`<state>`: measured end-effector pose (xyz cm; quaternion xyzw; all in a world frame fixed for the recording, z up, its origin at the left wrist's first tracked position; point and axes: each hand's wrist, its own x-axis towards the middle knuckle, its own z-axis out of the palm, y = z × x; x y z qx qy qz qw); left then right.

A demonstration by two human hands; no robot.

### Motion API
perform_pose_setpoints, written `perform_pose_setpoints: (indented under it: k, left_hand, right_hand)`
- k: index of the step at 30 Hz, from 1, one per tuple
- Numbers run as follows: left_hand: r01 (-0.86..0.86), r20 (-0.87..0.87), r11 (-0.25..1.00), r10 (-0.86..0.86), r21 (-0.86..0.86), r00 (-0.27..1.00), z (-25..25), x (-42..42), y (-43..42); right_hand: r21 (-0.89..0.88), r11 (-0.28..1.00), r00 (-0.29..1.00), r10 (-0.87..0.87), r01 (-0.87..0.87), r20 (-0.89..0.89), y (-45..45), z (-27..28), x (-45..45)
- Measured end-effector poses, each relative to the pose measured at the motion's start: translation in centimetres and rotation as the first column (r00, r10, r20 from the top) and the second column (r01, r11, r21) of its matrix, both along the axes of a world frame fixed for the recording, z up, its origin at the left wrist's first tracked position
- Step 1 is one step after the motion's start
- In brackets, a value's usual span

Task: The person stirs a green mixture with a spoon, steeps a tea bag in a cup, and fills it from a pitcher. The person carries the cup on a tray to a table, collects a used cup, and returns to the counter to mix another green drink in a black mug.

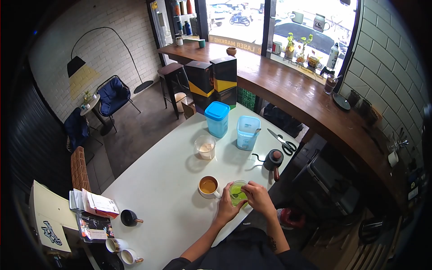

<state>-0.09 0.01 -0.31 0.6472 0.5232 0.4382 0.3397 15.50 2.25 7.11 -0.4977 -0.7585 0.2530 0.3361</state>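
Observation:
My left hand [228,205] is wrapped round the side of a clear glass [238,183] with bright green liquid in it, near the front edge of the white table. My right hand [257,198] is closed in a pinch over the glass's rim. It grips a spoon [235,195], whose dark end shows in the green liquid; the handle is mostly hidden by the fingers. Just left of the glass stands a white cup [208,186] of brown liquid, its handle close to my left hand. A black gooseneck kettle [273,159] with a wooden handle sits beyond my right hand.
Further back on the table [157,193] are a clear tub of pale powder [205,147], a lidded blue container [217,119], an open blue container [247,133] and scissors [284,143]. A black cup [129,218], white cups [129,256] and papers [100,203] are at left. Black boxes [200,81] stand behind.

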Motion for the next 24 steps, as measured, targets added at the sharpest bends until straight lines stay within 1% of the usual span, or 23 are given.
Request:
perform_pose_setpoints:
  k: [2,3,5,6,8,9,11,12,14,18,20,24]
  left_hand:
    - [-0.002,-0.023,1.000,0.002,0.012,1.000,0.3,0.0,-0.1]
    - [-0.001,-0.023,1.000,0.001,0.011,1.000,0.4,0.0,-0.1]
    - [-0.015,-0.021,1.000,0.015,0.018,1.000,0.6,0.1,-0.1]
    - [-0.013,-0.021,1.000,0.014,0.019,1.000,0.6,0.1,-0.1]
    - [-0.009,-0.006,1.000,0.009,0.019,1.000,0.3,0.1,0.0]
    - [-0.008,-0.006,1.000,0.008,0.020,1.000,0.1,0.1,0.0]
    - [-0.010,-0.004,1.000,0.010,0.024,1.000,0.0,0.1,0.1]
    - [-0.011,-0.005,1.000,0.011,0.026,1.000,0.0,0.1,0.1]
    - [-0.006,-0.011,1.000,0.006,0.022,1.000,0.2,0.1,0.1]
    - [-0.014,0.008,1.000,0.014,0.015,1.000,0.0,0.1,0.0]
    - [-0.013,0.001,1.000,0.013,0.020,1.000,0.1,0.1,0.0]
    - [-0.016,-0.009,1.000,0.015,-0.008,1.000,0.3,0.1,-0.1]
  right_hand:
    - [-0.020,0.998,0.998,0.052,-0.052,0.025,-0.1,0.2,0.2]
    - [-0.020,0.998,0.998,0.052,-0.051,0.025,-0.2,0.5,0.4]
    - [0.012,1.000,0.992,0.009,-0.010,0.126,-0.3,1.0,0.8]
    - [0.013,1.000,0.992,0.007,-0.009,0.126,-0.2,1.1,0.9]
    - [0.048,0.996,0.987,-0.081,0.075,0.141,-0.1,1.1,1.1]
    - [0.048,0.996,0.987,-0.082,0.076,0.141,-0.1,0.9,1.0]
    - [0.098,0.988,0.991,-0.122,0.117,0.052,0.1,0.5,0.8]
    - [0.099,0.988,0.991,-0.122,0.116,0.051,0.2,0.4,0.7]
    - [0.067,0.994,0.996,-0.082,0.084,-0.020,0.1,0.3,0.4]
    - [0.059,0.998,0.999,-0.023,0.024,-0.025,0.0,0.0,0.2]
    - [-0.016,0.999,0.999,0.046,-0.046,0.002,-0.1,0.1,0.4]
    - [-0.006,1.000,0.998,0.029,-0.028,0.061,-0.2,0.7,0.8]
